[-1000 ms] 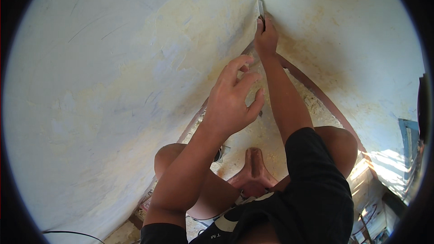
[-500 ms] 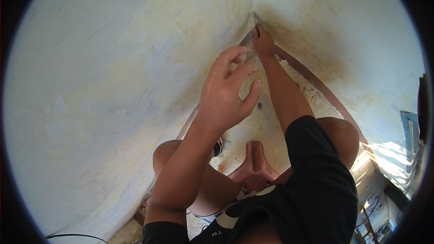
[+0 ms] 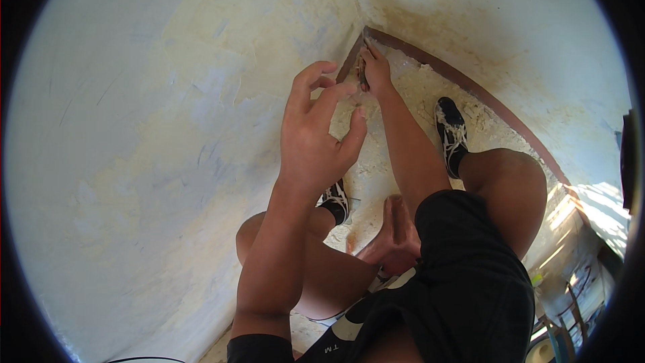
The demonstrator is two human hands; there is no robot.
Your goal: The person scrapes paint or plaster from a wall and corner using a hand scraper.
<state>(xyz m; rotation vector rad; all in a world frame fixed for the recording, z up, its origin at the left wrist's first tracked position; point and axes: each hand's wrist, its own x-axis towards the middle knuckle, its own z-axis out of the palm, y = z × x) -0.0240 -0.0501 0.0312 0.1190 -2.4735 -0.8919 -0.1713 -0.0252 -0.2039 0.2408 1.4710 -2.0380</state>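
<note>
Deep in the corner of the room, my right hand [image 3: 376,72] is closed around a narrow scraper [image 3: 363,79]. Its handle end sticks out below my fingers, and its thin tip points at the corner, at the brown skirting band [image 3: 430,60]. Whether the tip touches the wall is too small to tell. My left hand [image 3: 316,124] is raised nearer to me, to the left of the scraper. Its fingers are apart and curved, with nothing between them, and pale dust is on the fingertips.
Patchy, peeling walls [image 3: 201,94] close in on the left and right. Pale crumbs lie on the floor [image 3: 403,114]. My black shoes [image 3: 450,124] stand on both sides of a reddish-brown stool [image 3: 393,238]. Various objects [image 3: 571,316] sit at the lower right.
My right hand has come down from the wall corner to skirting height, scraper still in it. My view has shifted, bringing my right shoe into sight. My left hand keeps its curved shape.
</note>
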